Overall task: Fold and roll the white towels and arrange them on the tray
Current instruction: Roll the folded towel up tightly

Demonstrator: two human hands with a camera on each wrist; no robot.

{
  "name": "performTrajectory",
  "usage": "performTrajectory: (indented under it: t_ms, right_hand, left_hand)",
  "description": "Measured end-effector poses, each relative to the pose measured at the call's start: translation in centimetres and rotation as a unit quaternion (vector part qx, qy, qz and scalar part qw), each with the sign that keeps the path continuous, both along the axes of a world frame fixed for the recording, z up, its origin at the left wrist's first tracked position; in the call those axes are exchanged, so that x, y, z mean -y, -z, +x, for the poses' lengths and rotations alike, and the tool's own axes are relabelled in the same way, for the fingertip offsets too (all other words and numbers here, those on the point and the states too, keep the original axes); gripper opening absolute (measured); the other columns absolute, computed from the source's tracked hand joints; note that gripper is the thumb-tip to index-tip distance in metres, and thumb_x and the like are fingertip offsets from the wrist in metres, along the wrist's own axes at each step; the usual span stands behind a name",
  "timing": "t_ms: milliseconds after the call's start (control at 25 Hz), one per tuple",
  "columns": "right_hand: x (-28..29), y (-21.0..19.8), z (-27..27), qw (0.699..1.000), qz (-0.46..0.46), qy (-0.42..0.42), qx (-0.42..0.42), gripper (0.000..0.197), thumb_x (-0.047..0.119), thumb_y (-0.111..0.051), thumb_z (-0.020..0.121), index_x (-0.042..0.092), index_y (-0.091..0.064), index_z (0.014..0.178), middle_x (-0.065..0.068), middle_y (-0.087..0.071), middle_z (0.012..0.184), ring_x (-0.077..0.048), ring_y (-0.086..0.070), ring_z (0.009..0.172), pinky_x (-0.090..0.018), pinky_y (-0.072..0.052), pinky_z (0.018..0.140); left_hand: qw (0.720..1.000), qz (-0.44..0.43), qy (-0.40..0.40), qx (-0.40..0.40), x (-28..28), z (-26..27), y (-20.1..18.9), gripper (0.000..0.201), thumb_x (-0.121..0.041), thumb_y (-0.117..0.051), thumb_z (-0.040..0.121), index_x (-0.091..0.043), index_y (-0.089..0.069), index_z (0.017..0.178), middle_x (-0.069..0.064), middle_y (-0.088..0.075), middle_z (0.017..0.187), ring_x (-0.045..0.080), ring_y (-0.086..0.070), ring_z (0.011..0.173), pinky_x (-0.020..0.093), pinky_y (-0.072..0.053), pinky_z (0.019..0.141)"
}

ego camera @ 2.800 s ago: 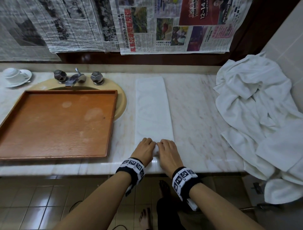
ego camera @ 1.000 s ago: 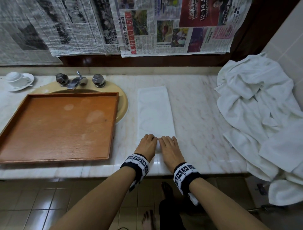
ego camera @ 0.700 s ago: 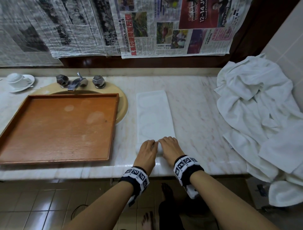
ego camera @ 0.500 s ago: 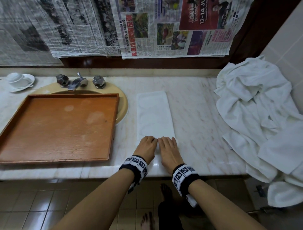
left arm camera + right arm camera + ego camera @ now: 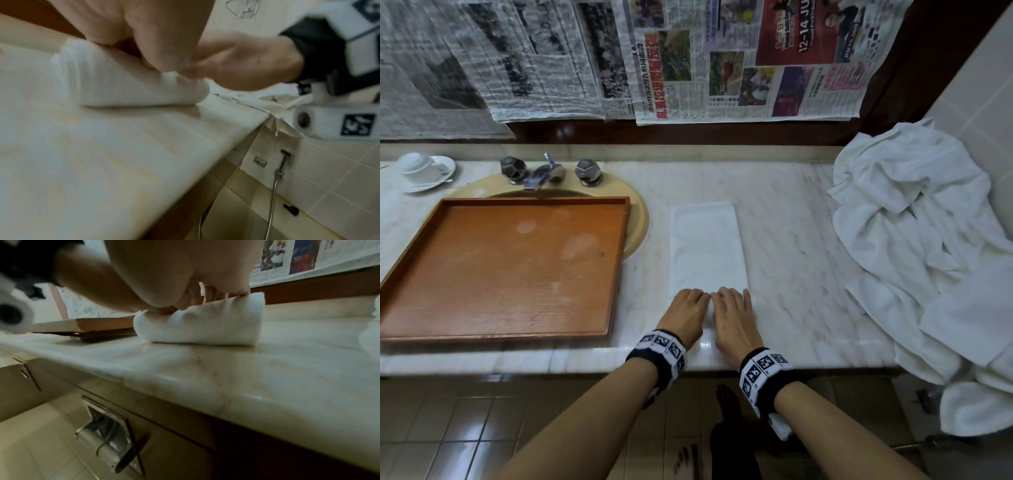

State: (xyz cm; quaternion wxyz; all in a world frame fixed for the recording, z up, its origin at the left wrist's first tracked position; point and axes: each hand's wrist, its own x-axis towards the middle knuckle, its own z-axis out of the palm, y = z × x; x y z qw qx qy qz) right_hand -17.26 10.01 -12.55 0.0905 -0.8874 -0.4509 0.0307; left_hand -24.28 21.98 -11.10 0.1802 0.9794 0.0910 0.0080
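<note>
- My left hand (image 5: pixel 686 312) and my right hand (image 5: pixel 732 313) lie side by side on the near end of the white terry towel folded into a long strip (image 5: pixel 707 250). The fingers curl over the rolled part and grip it.
- This towel lies on the pale marble counter (image 5: pixel 791 240), between the empty flat brown wooden tray (image 5: pixel 500 270) on the left and the heap of loose white towels (image 5: pixel 928 246) on the right.
- I judge the towel soft, light and not slippery. It can loosen easily, so I should keep both hands spread along the roll, press down a little, and keep the edges even.
- For carrying to the tray, I think it is best to hold the roll around its middle with the loose end below.
- The head view hides the roll under my hands. The right wrist view shows it as a thick white cylinder (image 5: pixel 202 321) with the tray edge (image 5: pixel 102 324) behind.
- The left wrist view shows the layered end of the roll (image 5: pixel 61 65), though it is blurred.
</note>
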Motion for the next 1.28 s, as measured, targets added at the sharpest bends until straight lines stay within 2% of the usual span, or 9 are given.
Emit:
performTrajectory:
  t_ms: [120,280,400,480,600,760,1000,1080,1280]
  right_hand:
    - [0.2,0.4,0.5,1.0,0.02,-0.012,-0.007,0.049,0.006,-0.042,0.07,0.007,-0.058,0.117,-0.006,-0.059,0.111,-0.025,-0.055,0.105,-0.045,-0.032,0.108]
    - [-0.5,-0.5,1.8,0.998,0.005,0.014,-0.058,0.044,-0.003,-0.065,0.066,0.012,-0.063,0.107,-0.004,-0.063,0.101,-0.028,-0.061,0.097,-0.037,-0.038,0.095]
    - [-0.9,-1.1,2.2,0.998,-0.033,0.017,-0.056,0.04,0.007,-0.056,0.085,0.015,-0.052,0.124,-0.003,-0.055,0.122,-0.024,-0.049,0.116,-0.035,-0.029,0.106]
    - [-0.4,-1.0,1.6,0.997,-0.026,0.038,-0.055,0.053,0.004,-0.064,0.074,0.009,-0.052,0.125,-0.008,-0.055,0.123,-0.028,-0.05,0.117,-0.042,-0.031,0.11]
    - [0.5,0.5,0.1,1.0,-0.007,0.024,-0.004,0.072,0.004,-0.069,0.055,0.004,-0.049,0.123,-0.014,-0.058,0.119,-0.031,-0.055,0.113,-0.051,-0.031,0.109]
    - [0.3,-0.4,2.0,0.999,-0.001,0.009,-0.036,0.055,0.002,-0.045,0.074,0.007,-0.05,0.128,-0.01,-0.056,0.122,-0.029,-0.052,0.117,-0.044,-0.023,0.113]
    - [-1.0,-2.0,3.9,0.996,-0.063,0.001,-0.067,0.04,0.007,-0.043,0.09,0.017,-0.047,0.129,-0.001,-0.051,0.129,-0.021,-0.044,0.122,-0.035,-0.023,0.108]
    - [-0.7,-1.9,3.5,0.995,-0.067,0.013,-0.073,0.044,0.007,-0.046,0.09,0.016,-0.044,0.133,-0.003,-0.049,0.133,-0.022,-0.042,0.125,-0.037,-0.02,0.112]
    - [0.6,0.3,2.1,1.0,-0.011,0.002,0.023,0.053,0.004,-0.053,0.069,0.005,-0.058,0.122,-0.009,-0.06,0.117,-0.028,-0.057,0.111,-0.048,-0.02,0.117]
  left_hand:
    - [0.999,0.018,-0.027,-0.018,-0.2,1.0,-0.6,0.047,0.001,-0.046,0.084,-0.006,-0.051,0.13,0.01,-0.052,0.128,0.028,-0.046,0.119,0.03,-0.032,0.106]
    - [0.995,0.029,-0.048,0.077,1.9,-0.9,0.4,0.052,0.01,-0.061,0.065,-0.002,-0.061,0.115,0.012,-0.06,0.111,0.028,-0.058,0.101,0.033,-0.047,0.095]
    - [0.993,0.031,-0.025,0.112,2.3,-1.5,0.9,0.046,0.002,-0.034,0.07,-0.002,-0.062,0.105,0.011,-0.06,0.1,0.026,-0.052,0.092,0.033,-0.042,0.089]
    - [0.995,0.035,-0.02,0.087,1.9,-0.9,0.7,0.047,0.001,-0.03,0.069,-0.002,-0.066,0.099,0.01,-0.062,0.096,0.027,-0.055,0.089,0.034,-0.045,0.087]
    - [0.998,0.025,-0.024,0.048,0.3,0.9,0.2,0.033,0.008,-0.053,0.067,-0.004,-0.068,0.094,0.011,-0.065,0.093,0.031,-0.062,0.087,0.036,-0.052,0.085]
    - [0.999,0.012,-0.045,-0.01,-0.1,2.4,-0.1,0.036,0.001,-0.05,0.086,-0.006,-0.058,0.12,0.009,-0.058,0.12,0.028,-0.05,0.115,0.029,-0.032,0.104]
    - [0.994,0.031,-0.023,0.105,2.3,-0.2,1.7,0.047,0.003,-0.045,0.073,0.002,-0.059,0.119,0.014,-0.06,0.113,0.028,-0.052,0.104,0.036,-0.042,0.099]
    - [0.996,0.016,-0.018,0.08,2.3,-0.1,1.6,0.049,-0.002,-0.035,0.073,0.0,-0.062,0.114,0.012,-0.062,0.108,0.027,-0.054,0.099,0.036,-0.045,0.097]
    - [1.0,0.002,-0.017,0.0,0.9,2.5,-0.5,0.038,0.008,-0.058,0.072,-0.003,-0.065,0.108,0.012,-0.066,0.101,0.031,-0.061,0.096,0.034,-0.044,0.094]
